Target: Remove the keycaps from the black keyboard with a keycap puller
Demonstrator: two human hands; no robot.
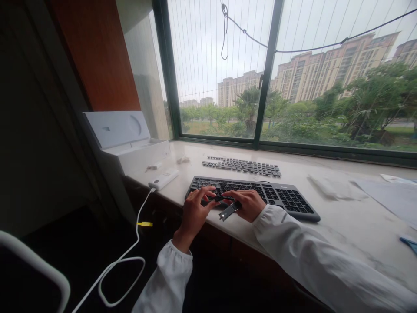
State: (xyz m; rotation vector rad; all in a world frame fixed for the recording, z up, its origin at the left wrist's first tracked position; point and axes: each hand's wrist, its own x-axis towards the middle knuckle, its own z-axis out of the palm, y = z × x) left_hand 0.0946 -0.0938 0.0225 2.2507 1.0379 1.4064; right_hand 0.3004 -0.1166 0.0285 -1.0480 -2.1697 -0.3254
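A dark keyboard (pixel 296 199) lies on the marble sill, with many of its key positions bare and some keycaps on at its left end. Rows of loose keycaps (pixel 247 166) are laid out behind it. Over the keyboard's front edge, my left hand (pixel 196 209) pinches at a small black piece (pixel 219 198), probably a keycap. My right hand (pixel 248 204) is closed round a dark tool with a metal end (pixel 229 211), and its fingertips meet the same small piece. The fingers hide part of the keyboard.
An open white box (pixel 140 152) stands at the left, near a white device (pixel 163 178) with a white cable (pixel 138 234) hanging off the edge. Clear plastic wrap (pixel 332 187) and white paper (pixel 391 198) lie at the right. A window is behind.
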